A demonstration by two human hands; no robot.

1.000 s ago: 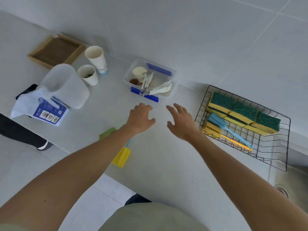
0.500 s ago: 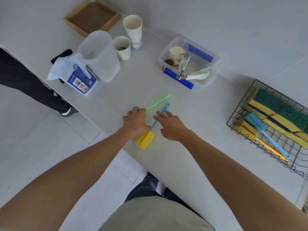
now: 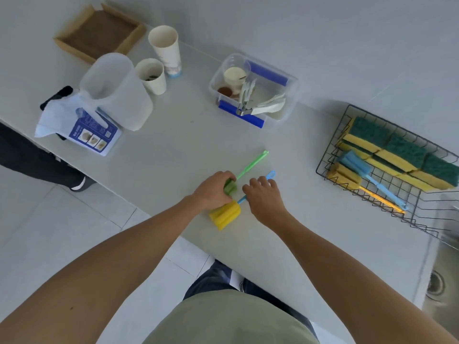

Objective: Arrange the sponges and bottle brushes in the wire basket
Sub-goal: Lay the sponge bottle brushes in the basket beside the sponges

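Observation:
Two bottle brushes lie near the counter's front edge. My left hand (image 3: 213,190) is closed around the green sponge head of the green-handled brush (image 3: 251,164). My right hand (image 3: 263,197) rests over the blue handle of the yellow-headed brush (image 3: 225,215), fingers curled on it; whether it grips is unclear. At the right stands the black wire basket (image 3: 330,145). It holds several green-and-yellow sponges (image 3: 397,150) in a row, plus a blue brush (image 3: 357,165) and a yellow brush with an orange handle (image 3: 344,175) lying side by side.
A clear plastic box (image 3: 290,95) with utensils sits at the back centre. Two paper cups (image 3: 159,68), a translucent jug (image 3: 116,90), a blue-printed packet (image 3: 87,130) and a cardboard tray (image 3: 96,31) stand at the back left. A sink (image 3: 439,281) lies at the far right.
The view has swung down and left toward the counter's edge. Both hands came down onto the two brushes; my left hand now closes on the green sponge head.

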